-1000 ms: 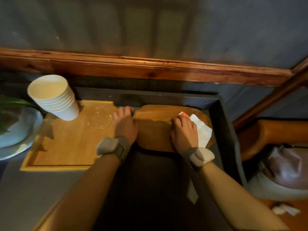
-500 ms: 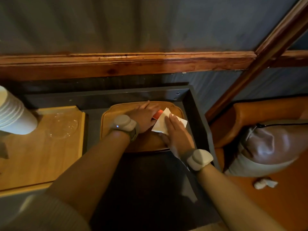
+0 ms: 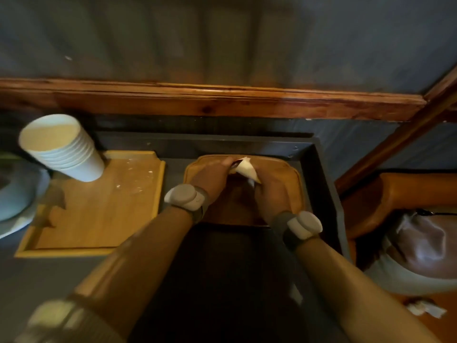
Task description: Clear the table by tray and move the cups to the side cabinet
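Observation:
A brown wooden tray lies at the back of the dark cabinet top. Over it, my left hand and my right hand both grip a white paper napkin, lifted and folded into a point, with a small dark and red item tucked at its left edge. A stack of white paper cups stands tilted on the light wooden board to the left. A clear glass lid or dish rests on that board near its right edge.
The dark cabinet top has a raised rim at the back and right. A white plate with a plant sits far left. To the right are an orange wooden seat, a brown bag and a crumpled tissue.
Both hands have gathered the napkin from lying flat on the brown tray and raised it, folded, off the tray's surface. The view has swung back left, showing the cup stack fully.

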Demonstrator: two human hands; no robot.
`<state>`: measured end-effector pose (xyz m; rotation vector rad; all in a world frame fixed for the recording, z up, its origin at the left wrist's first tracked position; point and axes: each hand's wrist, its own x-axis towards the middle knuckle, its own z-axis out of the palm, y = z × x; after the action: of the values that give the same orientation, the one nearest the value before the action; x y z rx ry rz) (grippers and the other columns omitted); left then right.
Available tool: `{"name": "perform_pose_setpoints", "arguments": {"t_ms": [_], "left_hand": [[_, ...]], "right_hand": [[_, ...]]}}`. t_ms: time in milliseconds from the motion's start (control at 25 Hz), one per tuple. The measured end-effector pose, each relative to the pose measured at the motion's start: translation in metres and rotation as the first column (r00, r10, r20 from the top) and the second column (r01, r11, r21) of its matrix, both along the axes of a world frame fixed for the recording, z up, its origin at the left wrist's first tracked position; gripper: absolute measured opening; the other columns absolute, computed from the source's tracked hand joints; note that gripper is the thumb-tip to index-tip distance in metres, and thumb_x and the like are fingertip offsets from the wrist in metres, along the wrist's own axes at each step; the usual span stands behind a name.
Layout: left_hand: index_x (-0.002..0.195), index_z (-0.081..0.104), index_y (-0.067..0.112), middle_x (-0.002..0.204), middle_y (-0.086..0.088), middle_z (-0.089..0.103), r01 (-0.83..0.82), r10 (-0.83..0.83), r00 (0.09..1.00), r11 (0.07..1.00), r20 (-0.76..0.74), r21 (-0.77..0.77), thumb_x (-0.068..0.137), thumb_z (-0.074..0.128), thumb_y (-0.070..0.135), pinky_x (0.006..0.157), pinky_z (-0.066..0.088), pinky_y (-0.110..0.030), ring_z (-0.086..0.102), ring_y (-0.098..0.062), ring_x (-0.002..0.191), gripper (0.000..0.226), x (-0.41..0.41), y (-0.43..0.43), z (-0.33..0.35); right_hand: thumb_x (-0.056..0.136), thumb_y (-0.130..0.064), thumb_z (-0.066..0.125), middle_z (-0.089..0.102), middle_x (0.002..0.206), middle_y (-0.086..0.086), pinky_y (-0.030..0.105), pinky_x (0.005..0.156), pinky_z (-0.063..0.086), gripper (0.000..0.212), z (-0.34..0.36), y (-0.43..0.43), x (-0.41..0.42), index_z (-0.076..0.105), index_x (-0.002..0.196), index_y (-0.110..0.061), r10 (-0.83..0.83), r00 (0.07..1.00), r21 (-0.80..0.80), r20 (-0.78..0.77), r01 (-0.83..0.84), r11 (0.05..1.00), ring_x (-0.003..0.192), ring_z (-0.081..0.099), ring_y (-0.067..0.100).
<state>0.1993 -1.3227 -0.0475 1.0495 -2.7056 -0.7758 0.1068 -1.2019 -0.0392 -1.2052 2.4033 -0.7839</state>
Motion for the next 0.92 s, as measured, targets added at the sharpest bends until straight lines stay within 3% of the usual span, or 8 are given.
{"name": "perform_pose_setpoints", "arguments": {"t_ms": [80,160,280,440,560,680,840,920], "left_hand": [[0.137,0.047,0.02,0.134,-0.012,0.059,-0.044,0.042,0.999,0.997,-0.031,-0.066,0.095,0.046,0.02,0.102,0.043,-0.037,0.056,-0.028,0.121,0.042,0.05,-0.005,0.008],[0.137,0.046,0.022,0.129,-0.016,0.062,-0.191,0.189,0.982,0.978,-0.027,-0.08,0.093,0.048,0.018,0.093,0.047,-0.036,0.06,-0.032,0.115,0.044,0.103,-0.016,0.013],[0.138,0.045,0.027,0.132,-0.013,0.061,-0.397,0.402,0.915,0.91,0.027,-0.119,0.094,0.048,0.018,0.093,0.048,-0.038,0.061,-0.032,0.114,0.045,0.181,-0.036,0.008],[0.146,0.033,0.018,0.153,-0.01,0.036,-0.506,0.528,0.784,0.848,0.326,-0.159,0.096,0.037,0.006,0.107,0.042,-0.042,0.046,-0.03,0.132,0.052,0.241,-0.046,-0.011],[0.15,0.018,0.013,0.159,-0.01,0.021,-0.489,0.494,0.753,0.862,0.434,-0.132,0.099,0.033,0.022,0.118,0.026,-0.041,0.024,-0.027,0.145,0.054,0.256,-0.045,-0.024],[0.152,0.006,0.015,0.162,-0.004,0.005,-0.466,0.448,0.747,0.88,0.492,-0.093,0.097,0.029,0.047,0.122,0.01,-0.041,0.001,-0.025,0.149,0.068,0.253,-0.044,-0.025],[0.149,0.022,0.014,0.159,-0.007,0.019,-0.519,0.532,0.772,0.843,0.347,-0.14,0.094,0.037,0.036,0.118,0.02,-0.044,0.016,-0.031,0.145,0.061,0.232,-0.043,-0.017],[0.139,0.037,0.009,0.15,-0.014,0.035,-0.526,0.562,0.785,0.827,0.261,-0.199,0.092,0.043,0.027,0.111,0.03,-0.045,0.03,-0.034,0.136,0.05,0.216,-0.039,-0.009]], "right_hand": [[0.091,-0.015,0.046,0.066,0.11,0.017,0.042,0.084,0.048,0.03,0.004,-0.028,0.027,0.056,0.119,-0.011,0.102,0.995,-0.016,0.005,-0.102,0.995,0.098,0.061,0.034],[0.093,-0.019,0.047,0.065,0.115,0.015,0.033,0.083,0.044,0.033,0.007,-0.055,0.062,0.053,0.125,-0.013,0.231,0.972,-0.041,0.033,-0.229,0.973,0.097,0.06,0.028],[0.093,-0.01,0.042,0.05,0.139,0.014,0.034,0.103,0.038,0.047,0.007,-0.085,0.116,0.037,0.139,-0.014,0.473,0.881,-0.125,-0.022,-0.472,0.873,0.124,0.049,0.029],[0.095,-0.006,0.031,0.031,0.152,0.014,0.035,0.113,0.023,0.049,-0.014,-0.106,0.168,0.025,0.144,-0.007,0.726,0.659,0.192,-0.195,-0.7,0.688,0.139,0.029,0.027],[0.096,-0.036,0.034,0.025,0.154,0.014,0.044,0.116,0.011,0.059,-0.032,-0.11,0.192,0.021,0.144,-0.005,0.81,0.548,0.428,-0.208,-0.694,0.579,0.142,0.021,0.027],[0.087,-0.064,0.031,0.019,0.157,0.008,0.049,0.116,0.005,0.079,-0.037,-0.108,0.189,0.019,0.146,-0.012,0.788,0.603,0.444,-0.128,-0.675,0.589,0.144,0.015,0.025],[0.094,-0.041,0.039,0.047,0.141,0.007,0.04,0.108,0.031,0.049,-0.018,-0.097,0.154,0.041,0.135,-0.016,0.613,0.775,0.112,-0.152,-0.603,0.79,0.13,0.041,0.025],[0.093,-0.029,0.043,0.055,0.129,0.006,0.037,0.097,0.042,0.037,-0.01,-0.08,0.135,0.048,0.128,-0.017,0.545,0.807,0.068,-0.229,-0.545,0.835,0.118,0.05,0.024]]}}
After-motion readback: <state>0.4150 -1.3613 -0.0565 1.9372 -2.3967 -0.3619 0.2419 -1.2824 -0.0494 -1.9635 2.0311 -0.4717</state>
